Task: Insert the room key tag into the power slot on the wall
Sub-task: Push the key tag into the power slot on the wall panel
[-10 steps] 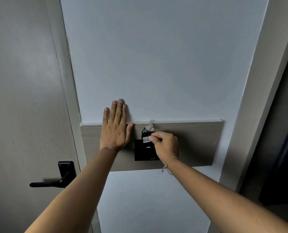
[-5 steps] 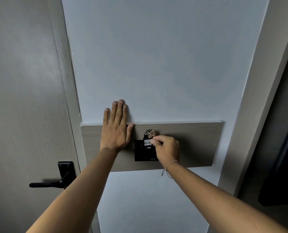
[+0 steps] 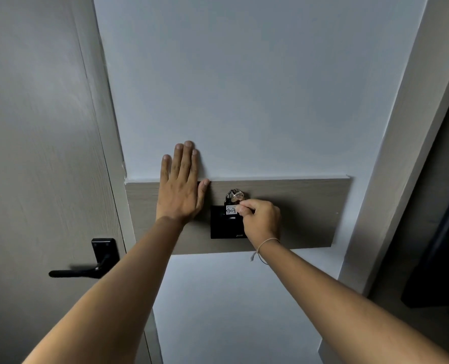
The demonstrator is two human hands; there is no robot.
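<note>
Flat left hand (image 3: 180,190), right hand (image 3: 261,222) pinching key tag (image 3: 231,209)

The right hand (image 3: 261,219) hides the key tag's (image 3: 230,209) right edge; its label writing is too small to read.

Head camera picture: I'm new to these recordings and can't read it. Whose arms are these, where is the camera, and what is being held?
No machine here: a person wears one camera on the head, looking forward and down, so both arms reach out from below. The left hand lies flat and open against the wall, across the top edge of the wooden panel. The right hand pinches a room key tag with a white label, keys bunched above it, at the black power slot on that panel. How far the tag is in is hard to tell. Left is a door with a black door handle.
</note>
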